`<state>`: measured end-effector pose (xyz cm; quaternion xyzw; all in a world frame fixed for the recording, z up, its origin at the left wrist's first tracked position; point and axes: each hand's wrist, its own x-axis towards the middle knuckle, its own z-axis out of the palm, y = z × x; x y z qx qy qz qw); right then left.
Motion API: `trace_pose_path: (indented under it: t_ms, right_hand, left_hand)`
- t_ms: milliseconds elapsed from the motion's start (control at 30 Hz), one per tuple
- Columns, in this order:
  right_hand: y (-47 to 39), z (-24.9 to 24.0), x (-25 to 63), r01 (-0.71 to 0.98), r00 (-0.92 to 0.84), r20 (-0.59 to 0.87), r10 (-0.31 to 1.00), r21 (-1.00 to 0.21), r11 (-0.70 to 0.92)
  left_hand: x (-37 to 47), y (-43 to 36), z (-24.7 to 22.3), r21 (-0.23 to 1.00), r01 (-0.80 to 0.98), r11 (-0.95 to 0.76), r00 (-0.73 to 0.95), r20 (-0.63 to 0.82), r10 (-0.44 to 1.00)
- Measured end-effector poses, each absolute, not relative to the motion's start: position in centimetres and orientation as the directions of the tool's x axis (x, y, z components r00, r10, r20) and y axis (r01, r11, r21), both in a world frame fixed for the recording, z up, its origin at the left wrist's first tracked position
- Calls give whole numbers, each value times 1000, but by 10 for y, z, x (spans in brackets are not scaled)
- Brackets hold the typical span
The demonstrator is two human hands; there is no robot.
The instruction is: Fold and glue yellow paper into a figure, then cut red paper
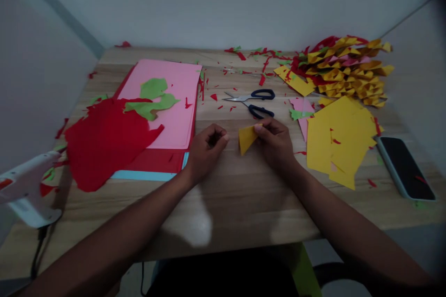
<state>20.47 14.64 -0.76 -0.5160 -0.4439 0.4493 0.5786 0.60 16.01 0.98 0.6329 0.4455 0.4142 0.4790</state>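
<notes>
My right hand (277, 144) pinches a small folded piece of yellow paper (247, 139) between thumb and fingers, just above the table. The piece has a wedge-like shape and points left and down. A short gap to its left, my left hand (208, 151) is closed, thumb against curled fingers, and nothing shows in it. Scissors (244, 99) with dark blue handles lie spread beyond my hands. Flat yellow paper pieces (322, 141) are stacked right of my right hand. Beside my left hand lie pink sheets (174, 125) on red and light blue ones.
A cut red sheet (104, 144) and green scraps (153, 88) lie at left, near a white glue gun (33, 185) with a cable. A bundle of folded yellow pieces (351, 69) is at back right. A phone (406, 167) lies at right. Red and green snippets are scattered about.
</notes>
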Motion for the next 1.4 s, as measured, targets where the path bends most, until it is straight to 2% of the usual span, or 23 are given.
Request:
trace_pose_path:
  t_ms: [267, 500, 733, 833, 900, 967, 1100, 1200, 1300, 1400]
  right_hand:
    - [142, 1, 199, -68, 102, 6, 995, -998, 13]
    - [146, -3, 199, -141, 141, -20, 990, -990, 0]
    - [144, 0, 199, -72, 154, -34, 988, -997, -23]
    - [142, 4, 198, 17, 106, -33, 994, -999, -35]
    - [141, 5, 197, 141, -13, -8, 1000, -990, -6]
    - [139, 5, 196, 251, -124, 30, 992, -966, 60]
    - [134, 3, 195, 280, -223, 160, 962, -934, 221]
    - [129, 3, 192, 386, -318, 184, 930, -871, 304]
    - [127, 3, 188, 464, -274, 177, 945, -836, 291]
    - [131, 3, 187, 383, -125, 186, 975, -897, 221]
  left_hand:
    - [6, 160, 2, 980, 83, -184, 279, 154, 948]
    - [4, 163, 4, 992, -10, -123, 329, 120, 937]
    - [3, 161, 5, 993, -98, -61, 357, 92, 930]
    - [5, 159, 4, 995, -73, -72, 357, 93, 929]
    - [6, 159, 4, 995, -24, -102, 337, 104, 936]
    - [6, 160, 6, 995, 21, -102, 299, 91, 950]
    - [5, 161, 11, 994, 81, -71, 217, 52, 975]
    - [5, 160, 11, 980, 170, -100, 225, 60, 973]
    - [6, 159, 7, 965, 215, -151, 265, 91, 960]
    - [6, 160, 5, 956, 234, -176, 278, 108, 955]
